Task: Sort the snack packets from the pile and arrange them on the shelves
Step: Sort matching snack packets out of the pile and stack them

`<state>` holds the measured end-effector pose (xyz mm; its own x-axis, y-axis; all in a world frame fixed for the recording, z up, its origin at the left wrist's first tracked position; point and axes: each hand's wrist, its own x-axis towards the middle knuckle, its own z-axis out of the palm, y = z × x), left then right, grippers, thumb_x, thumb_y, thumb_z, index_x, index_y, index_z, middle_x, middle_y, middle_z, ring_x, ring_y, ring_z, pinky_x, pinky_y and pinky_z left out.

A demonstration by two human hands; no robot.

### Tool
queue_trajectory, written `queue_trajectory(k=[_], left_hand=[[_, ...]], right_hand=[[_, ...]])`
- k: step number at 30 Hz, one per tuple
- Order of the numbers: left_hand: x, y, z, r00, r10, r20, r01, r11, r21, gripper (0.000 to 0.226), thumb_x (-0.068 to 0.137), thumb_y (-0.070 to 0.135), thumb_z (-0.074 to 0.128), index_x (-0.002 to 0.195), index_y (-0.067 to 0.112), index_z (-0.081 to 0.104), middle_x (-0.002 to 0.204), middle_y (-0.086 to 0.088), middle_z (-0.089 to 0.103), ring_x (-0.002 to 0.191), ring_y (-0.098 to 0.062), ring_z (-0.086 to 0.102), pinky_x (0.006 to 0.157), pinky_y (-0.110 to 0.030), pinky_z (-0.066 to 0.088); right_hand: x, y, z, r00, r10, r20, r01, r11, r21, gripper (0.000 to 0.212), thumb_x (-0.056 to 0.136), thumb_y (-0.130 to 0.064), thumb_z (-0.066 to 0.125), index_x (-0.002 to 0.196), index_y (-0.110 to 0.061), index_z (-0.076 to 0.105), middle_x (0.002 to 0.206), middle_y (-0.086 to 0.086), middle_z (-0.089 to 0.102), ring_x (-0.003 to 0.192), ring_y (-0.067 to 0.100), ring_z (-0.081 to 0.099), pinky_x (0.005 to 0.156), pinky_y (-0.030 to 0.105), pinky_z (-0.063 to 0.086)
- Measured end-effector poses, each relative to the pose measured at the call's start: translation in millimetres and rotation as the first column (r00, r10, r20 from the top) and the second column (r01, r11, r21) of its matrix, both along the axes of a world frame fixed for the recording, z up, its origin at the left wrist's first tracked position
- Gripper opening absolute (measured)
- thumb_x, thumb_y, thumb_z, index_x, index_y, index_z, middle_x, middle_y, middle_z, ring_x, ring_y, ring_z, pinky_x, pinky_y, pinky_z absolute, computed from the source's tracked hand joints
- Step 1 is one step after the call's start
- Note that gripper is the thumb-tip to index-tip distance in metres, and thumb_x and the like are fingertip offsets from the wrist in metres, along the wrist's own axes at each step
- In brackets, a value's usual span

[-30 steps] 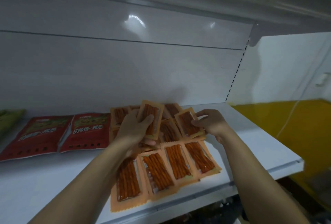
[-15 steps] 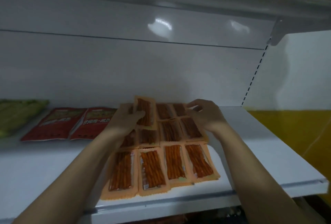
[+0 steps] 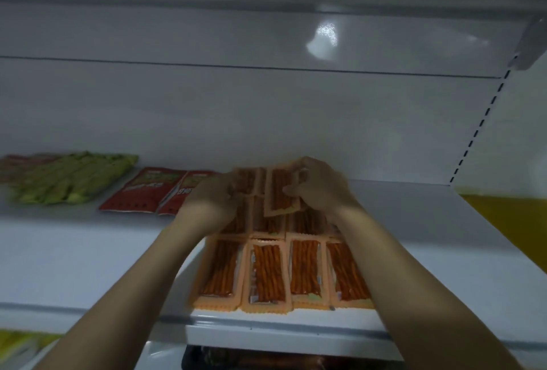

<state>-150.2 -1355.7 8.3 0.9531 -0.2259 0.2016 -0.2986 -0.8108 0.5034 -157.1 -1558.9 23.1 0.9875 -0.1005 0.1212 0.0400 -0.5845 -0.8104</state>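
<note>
- Right hand (image 3: pixel 319 189) first: fingers curled, thumb and fingertips pinching the tilted packet (image 3: pixel 277 195) by its right edge, raised slightly above the far part of the orange block.
- Left hand (image 3: pixel 213 199): blurred, lying over the left end of the far packets; impossible to tell whether gripping or only pressing.
- Nearest, along the lip of the shelf (image 3: pixel 414 239): front row (image 3: pixel 268 273) of four orange stick-snack packets, flat, side by side, edges touching, lower ends level. Good guide line for everything behind.
- Just behind, touching it: middle row (image 3: pixel 307 221), partly hidden under both wrists.
- Behind that: back row (image 3: pixel 247 181), half covered by the hands. Likely step in hand, judging from the layout: seating the tilted packet here.
- Square the packet to its neighbours before lowering, long edges parallel to the columns in front.
- Set the near end down first against the middle row, then lay the rest flat toward the back panel (image 3: pixel 266 118).
- Keep the left hand flat on the neighbouring packets to prevent sliding.
- Lift the wrists clear on the way out; avoid dragging across the middle row.
- Let go only once flat.
- Farther left, apart from the orange block: red packets (image 3: pixel 145 189), then green packets (image 3: pixel 74 177). Keep that gap between kinds.
</note>
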Motion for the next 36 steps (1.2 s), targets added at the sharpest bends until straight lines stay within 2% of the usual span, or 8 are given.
queue_trajectory(k=[3, 8, 10, 14, 19, 23, 29, 36], left_hand=[[-6.7, 17.7, -18.6, 1.000, -0.012, -0.004, 0.012, 0.973, 0.231, 0.038, 0.096, 0.036, 0.053, 0.130, 0.018, 0.060, 0.124, -0.010, 0.062, 0.117, -0.031, 0.055, 0.088, -0.034, 0.046], [-4.2, 28.2, -35.1, 0.993, -0.083, -0.080, 0.100, 0.968, 0.232, 0.043, 0.092, 0.051, 0.053, 0.134, 0.040, 0.053, 0.123, -0.003, 0.057, 0.114, -0.024, 0.054, 0.090, -0.036, 0.048], [0.2, 31.2, -39.6, 0.989, -0.114, -0.089, 0.130, 0.971, 0.200, 0.041, 0.094, 0.044, 0.055, 0.135, 0.039, 0.052, 0.124, -0.004, 0.057, 0.115, -0.023, 0.052, 0.092, -0.034, 0.046], [6.5, 35.5, -45.5, 0.982, -0.168, -0.082, 0.180, 0.968, 0.174, 0.042, 0.096, 0.038, 0.055, 0.138, 0.033, 0.051, 0.129, -0.004, 0.055, 0.121, -0.022, 0.047, 0.096, -0.032, 0.043], [9.5, 37.3, -50.0, 0.977, -0.202, -0.064, 0.210, 0.965, 0.157, 0.041, 0.097, 0.042, 0.052, 0.136, 0.031, 0.051, 0.128, -0.005, 0.049, 0.119, -0.023, 0.048, 0.097, -0.034, 0.044], [10.1, 38.7, -55.5, 0.976, -0.216, -0.015, 0.215, 0.962, 0.170, 0.042, 0.097, 0.047, 0.048, 0.134, 0.030, 0.052, 0.128, -0.004, 0.049, 0.119, -0.024, 0.048, 0.096, -0.037, 0.046], [9.7, 41.8, -56.2, 0.976, -0.207, 0.066, 0.186, 0.952, 0.244, 0.080, 0.076, 0.066, 0.011, 0.128, 0.029, 0.058, 0.128, -0.003, 0.055, 0.114, -0.027, 0.048, 0.091, -0.038, 0.047], [-1.6, 43.3, -47.2, 0.980, -0.178, 0.090, 0.151, 0.957, 0.247, 0.033, 0.095, 0.052, 0.043, 0.116, 0.034, 0.060, 0.122, 0.002, 0.057, 0.115, -0.025, 0.049, 0.090, -0.040, 0.046]], right_hand=[[2.1, 2.7, -16.9, 0.994, 0.047, -0.094, -0.045, 0.999, 0.019, 0.017, 0.083, -0.005, 0.074, 0.099, -0.009, 0.068, 0.094, 0.009, 0.067, 0.071, 0.014, 0.062, 0.051, 0.017, 0.052], [7.3, 18.0, -33.3, 0.987, 0.034, -0.160, -0.038, 0.999, -0.023, 0.016, 0.081, -0.006, 0.075, 0.080, -0.019, 0.066, 0.070, 0.005, 0.069, 0.056, 0.024, 0.064, 0.060, 0.039, 0.057], [7.4, 22.1, -36.8, 0.984, 0.005, -0.177, -0.014, 0.999, -0.048, 0.017, 0.081, -0.010, 0.076, 0.078, -0.023, 0.066, 0.068, 0.001, 0.067, 0.053, 0.020, 0.061, 0.055, 0.035, 0.051], [7.4, 25.5, -33.4, 0.986, -0.005, -0.168, -0.042, 0.960, -0.277, 0.011, 0.082, -0.022, 0.077, 0.085, -0.030, 0.069, 0.081, -0.011, 0.062, 0.084, 0.011, 0.062, 0.070, 0.021, 0.042], [0.1, 36.3, -32.5, 0.978, -0.037, -0.206, -0.067, 0.879, -0.472, 0.031, 0.087, -0.032, 0.071, 0.117, -0.024, 0.070, 0.124, 0.000, 0.065, 0.111, 0.019, 0.062, 0.089, 0.026, 0.046], [-2.6, 41.1, -36.7, 0.985, -0.069, -0.160, -0.039, 0.805, -0.592, 0.034, 0.089, -0.036, 0.066, 0.122, -0.028, 0.067, 0.135, -0.001, 0.058, 0.125, 0.021, 0.052, 0.103, 0.032, 0.042], [-11.1, 51.5, -39.8, 0.995, -0.007, -0.098, -0.064, 0.704, -0.707, 0.034, 0.097, -0.032, 0.054, 0.130, -0.029, 0.062, 0.139, -0.006, 0.057, 0.129, 0.018, 0.049, 0.107, 0.029, 0.037], [-34.8, 53.9, -26.7, 1.000, 0.012, 0.015, 0.000, 0.769, -0.639, 0.035, 0.093, -0.032, 0.060, 0.127, -0.027, 0.064, 0.134, 0.004, 0.060, 0.124, 0.026, 0.052, 0.103, 0.038, 0.042]])
